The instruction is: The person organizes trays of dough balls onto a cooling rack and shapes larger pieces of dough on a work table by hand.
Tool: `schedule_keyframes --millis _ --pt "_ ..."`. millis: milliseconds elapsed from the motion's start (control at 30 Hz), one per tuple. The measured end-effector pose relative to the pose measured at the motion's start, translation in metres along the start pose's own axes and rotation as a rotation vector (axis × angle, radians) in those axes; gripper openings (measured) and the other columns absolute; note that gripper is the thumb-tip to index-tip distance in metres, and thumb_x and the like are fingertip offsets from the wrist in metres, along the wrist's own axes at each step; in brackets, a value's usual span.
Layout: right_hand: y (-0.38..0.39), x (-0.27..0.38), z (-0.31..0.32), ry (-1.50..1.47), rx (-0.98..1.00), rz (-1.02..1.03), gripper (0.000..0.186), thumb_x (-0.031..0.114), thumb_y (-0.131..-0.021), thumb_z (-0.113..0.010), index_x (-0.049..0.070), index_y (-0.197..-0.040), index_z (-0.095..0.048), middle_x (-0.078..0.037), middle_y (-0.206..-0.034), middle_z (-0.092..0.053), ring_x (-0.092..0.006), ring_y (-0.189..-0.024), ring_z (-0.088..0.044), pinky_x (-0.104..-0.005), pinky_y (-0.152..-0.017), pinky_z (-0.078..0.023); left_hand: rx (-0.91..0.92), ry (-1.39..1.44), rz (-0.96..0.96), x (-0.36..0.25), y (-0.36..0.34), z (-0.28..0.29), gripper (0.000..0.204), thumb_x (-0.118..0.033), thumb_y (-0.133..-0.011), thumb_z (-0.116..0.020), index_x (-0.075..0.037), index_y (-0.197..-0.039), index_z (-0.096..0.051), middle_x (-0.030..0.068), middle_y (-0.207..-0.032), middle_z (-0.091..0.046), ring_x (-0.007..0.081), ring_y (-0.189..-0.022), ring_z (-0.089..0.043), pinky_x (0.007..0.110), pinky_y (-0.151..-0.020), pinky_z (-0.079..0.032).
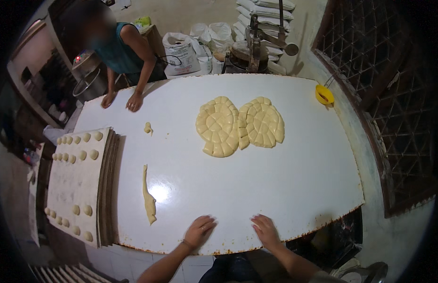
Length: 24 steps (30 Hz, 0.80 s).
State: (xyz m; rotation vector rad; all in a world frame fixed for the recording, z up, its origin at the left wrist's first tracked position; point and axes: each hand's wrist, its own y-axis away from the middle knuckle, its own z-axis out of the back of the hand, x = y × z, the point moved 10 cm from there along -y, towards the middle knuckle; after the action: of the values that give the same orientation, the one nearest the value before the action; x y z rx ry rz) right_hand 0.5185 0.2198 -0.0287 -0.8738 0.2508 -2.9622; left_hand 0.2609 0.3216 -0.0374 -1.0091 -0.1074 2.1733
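Near the front edge of the white table, my left hand [199,231] rests on the surface with its fingers loosely stretched, holding nothing. My right hand [267,231] lies a short way to the right, open, its fingers apart and bare. Farther back sit two round, flattened slabs of dough scored into pieces: a left dough round [218,123] and a right dough round [263,121], with small cut blocks between them. Left of my left hand lies a long, thin dough strip [149,198]. Beyond it is a small dough scrap [147,128].
A stack of boards [77,181] with several dough balls on top stands at the table's left. A co-worker [129,52] leans hands on the far left edge. A yellow bowl [324,95] sits far right; a metal press [249,49] and sacks [180,54] stand behind.
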Motion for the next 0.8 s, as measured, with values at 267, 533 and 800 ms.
schedule_keyframes --millis 267,533,800 --pt "-0.051 -0.013 -0.001 -0.046 -0.109 -0.042 0.030 0.015 -0.099 -0.073 0.004 -0.126 -0.071 -0.017 -0.130 -0.069 -0.0387 -0.132 -0.059 -0.0487 -0.111 -0.048 -0.110 -0.131 0.165 0.000 -0.066 -0.006 0.016 -0.010 -0.096 -0.075 -0.004 -0.111 -0.076 0.0147 -0.123 -0.073 0.0353 -0.123 -0.066 0.043 -0.106 -0.055" --pt "-0.068 -0.036 -0.001 -0.042 -0.064 -0.147 0.032 0.014 -0.102 -0.068 0.001 -0.131 -0.067 -0.020 -0.141 -0.060 -0.0405 -0.138 -0.051 -0.0503 -0.117 -0.040 -0.262 -0.075 0.369 0.047 -0.065 0.019 0.020 -0.011 -0.096 -0.072 -0.004 -0.115 -0.073 0.0147 -0.126 -0.069 0.0338 -0.123 -0.064 0.042 -0.106 -0.054" --pt "-0.046 -0.029 0.011 -0.053 -0.060 -0.194 0.036 0.008 -0.106 -0.062 -0.006 -0.138 -0.056 -0.026 -0.147 -0.049 -0.0416 -0.137 -0.049 -0.0500 -0.116 -0.041 -0.120 -0.029 0.281 0.032 -0.004 0.068 0.022 -0.018 -0.103 -0.063 -0.003 -0.120 -0.065 0.0143 -0.129 -0.064 0.0335 -0.131 -0.058 0.044 -0.113 -0.046"
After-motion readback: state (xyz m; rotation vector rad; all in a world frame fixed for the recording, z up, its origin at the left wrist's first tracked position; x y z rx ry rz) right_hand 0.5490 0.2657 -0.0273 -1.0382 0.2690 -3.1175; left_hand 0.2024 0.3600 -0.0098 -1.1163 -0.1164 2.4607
